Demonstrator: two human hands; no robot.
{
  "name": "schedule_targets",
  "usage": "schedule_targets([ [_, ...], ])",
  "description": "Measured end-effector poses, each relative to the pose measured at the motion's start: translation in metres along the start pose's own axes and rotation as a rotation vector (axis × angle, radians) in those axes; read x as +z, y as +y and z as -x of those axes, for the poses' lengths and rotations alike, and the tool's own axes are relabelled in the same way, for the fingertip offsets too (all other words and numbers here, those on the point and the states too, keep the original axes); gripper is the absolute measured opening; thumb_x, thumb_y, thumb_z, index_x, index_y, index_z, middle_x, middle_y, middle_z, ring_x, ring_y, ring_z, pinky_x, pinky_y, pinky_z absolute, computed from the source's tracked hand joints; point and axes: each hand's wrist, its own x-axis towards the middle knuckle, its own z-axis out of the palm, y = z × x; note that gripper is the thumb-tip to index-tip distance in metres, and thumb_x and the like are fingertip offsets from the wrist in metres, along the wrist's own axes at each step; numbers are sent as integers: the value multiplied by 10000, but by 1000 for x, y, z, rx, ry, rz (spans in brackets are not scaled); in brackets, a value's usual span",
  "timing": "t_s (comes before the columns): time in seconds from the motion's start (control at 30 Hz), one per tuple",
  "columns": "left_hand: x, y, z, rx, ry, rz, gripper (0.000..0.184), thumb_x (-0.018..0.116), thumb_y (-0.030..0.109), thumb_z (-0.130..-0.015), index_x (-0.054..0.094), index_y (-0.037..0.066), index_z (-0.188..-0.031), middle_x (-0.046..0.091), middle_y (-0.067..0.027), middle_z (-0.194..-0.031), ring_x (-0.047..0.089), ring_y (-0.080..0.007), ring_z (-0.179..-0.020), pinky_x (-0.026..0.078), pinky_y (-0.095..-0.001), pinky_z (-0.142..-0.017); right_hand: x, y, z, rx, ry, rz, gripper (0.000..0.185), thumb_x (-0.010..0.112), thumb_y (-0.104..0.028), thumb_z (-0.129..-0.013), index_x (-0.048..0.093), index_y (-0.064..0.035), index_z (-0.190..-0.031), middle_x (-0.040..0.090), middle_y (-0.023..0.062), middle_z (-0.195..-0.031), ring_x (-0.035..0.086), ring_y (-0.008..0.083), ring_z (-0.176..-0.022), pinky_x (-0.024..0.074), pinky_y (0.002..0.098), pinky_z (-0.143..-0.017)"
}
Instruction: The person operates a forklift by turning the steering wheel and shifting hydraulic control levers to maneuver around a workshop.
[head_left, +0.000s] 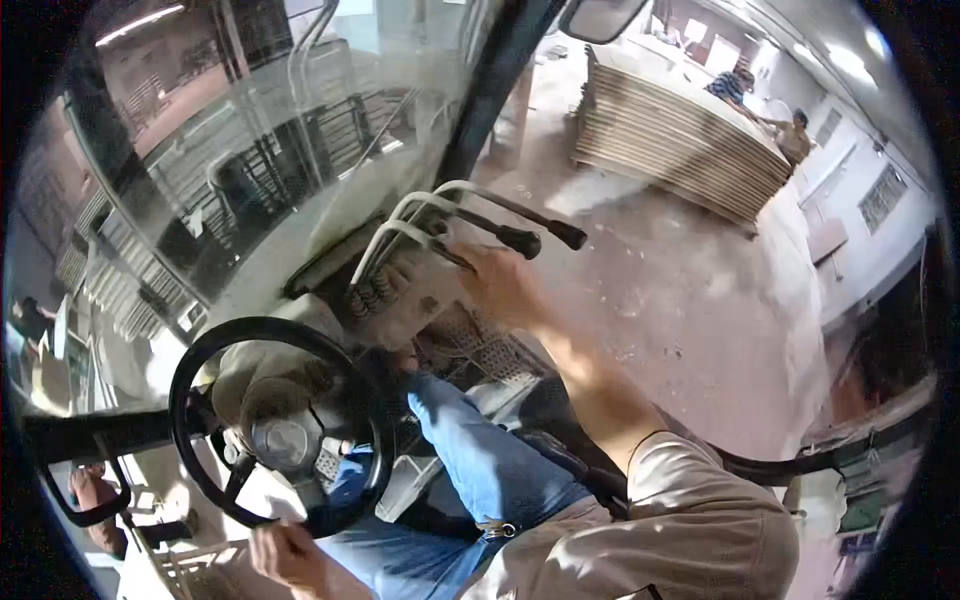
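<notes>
My left hand (285, 555) is closed at the lower rim of the black steering wheel (186, 385); exactly how the fingers meet the rim is partly hidden. With my right arm stretched forward, my right hand (498, 282) grips the end of the nearest bent metal control lever (385, 235), covering most of its knob. Just beyond that hand, two more levers end in black knobs, a nearer knob (520, 241) and a farther knob (567, 235). Rubber boots (365, 293) surround the lever bases.
A dusty windshield (350, 130) stands ahead, with a dark cab pillar (500, 85) on its right. Past the open right side, a large stack of flat boards (680, 135) stands on the dusty floor (660, 280). Two people (730, 88) are at the stack. A mirror (600, 18) hangs above.
</notes>
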Motion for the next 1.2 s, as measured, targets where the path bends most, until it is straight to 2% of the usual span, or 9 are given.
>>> schedule_targets([
  [0.03, 5, -41, -15, 32, 83, -180, 354, 608, 151, -1011, 530, 27, -689, 518, -130, -644, 511, -322, -544, 420, -478, -535, 1, 7, -2, 18, 12, 8, 379, 648, -131, -925, 653, -31, -1290, 694, 267, -1145, 674, 442, -1074, 552, 465, -922],
  [0.07, 12, -67, -32, -223, 135, -97, 345, 588, 200, -1050, 607, -3, -772, 585, -152, -717, 581, -316, -602, 464, -459, -580, 2, 19, 0, -51, 55, -22, 380, 654, -132, -916, 656, -29, -1282, 697, 267, -1129, 678, 444, -1052, 556, 468, -910],
  [0.13, 31, -67, -110, -47, 242, -177, 348, 556, 278, -1077, 680, -6, -917, 677, -146, -791, 595, -261, -614, 471, -396, -586, 0, 41, 10, -105, 118, -39, 381, 659, -132, -908, 659, -28, -1274, 699, 267, -1114, 681, 447, -1030, 559, 470, -899],
  [0.23, 82, -30, -206, -103, 37, -86, 366, 562, 323, -1067, 658, 15, -895, 643, -178, -729, 532, -331, -580, 436, -407, -583, 1, 56, 9, -84, 115, -149, 382, 659, -126, -897, 659, -23, -1265, 705, 262, -1093, 686, 435, -1017, 559, 473, -886],
  [0.3, 124, 9, -234, 156, 44, -87, 404, 576, 370, -1054, 655, 25, -858, 589, -133, -661, 530, -320, -555, 422, -446, -573, -1, 57, 11, -116, 84, 4, 382, 658, -126, -895, 659, -23, -1263, 708, 256, -1080, 683, 429, -1025, 555, 476, -893],
  [0.47, 142, 100, -215, 241, 67, -10, 343, 623, 301, -1033, 624, 55, -795, 579, -108, -674, 562, -279, -599, 436, -431, -589, 8, 79, 20, -91, 122, 7, 408, 670, -135, -877, 657, -26, -1270, 707, 247, -1076, 672, 422, -1043, 541, 487, -910],
  [0.97, 132, 84, -206, 171, 149, 6, 361, 622, 280, -1042, 586, 62, -757, 550, -61, -648, 507, -228, -536, 415, -368, -533, 10, 61, 25, 7, -15, 132, 389, 618, -118, -876, 660, -16, -1250, 688, 263, -1121, 677, 427, -1041, 542, 476, -927],
  [1.03, 131, 83, -207, 155, 160, -8, 367, 616, 286, -1046, 588, 61, -757, 548, -54, -641, 505, -224, -533, 413, -366, -529, 15, 65, 24, -70, 79, 101, 251, 615, -126, -896, 647, -16, -1119, 713, 169, -947, 716, 331, -913, 563, 428, -758],
  [1.2, 130, 64, -218, 172, 152, -11, 377, 634, 310, -1020, 609, 101, -707, 554, -42, -598, 497, -154, -506, 404, -326, -502, -5, 36, 26, 100, -31, -65, 317, 577, -160, -947, 675, -52, -1229, 713, 238, -962, 712, 383, -952, 570, 469, -820],
])
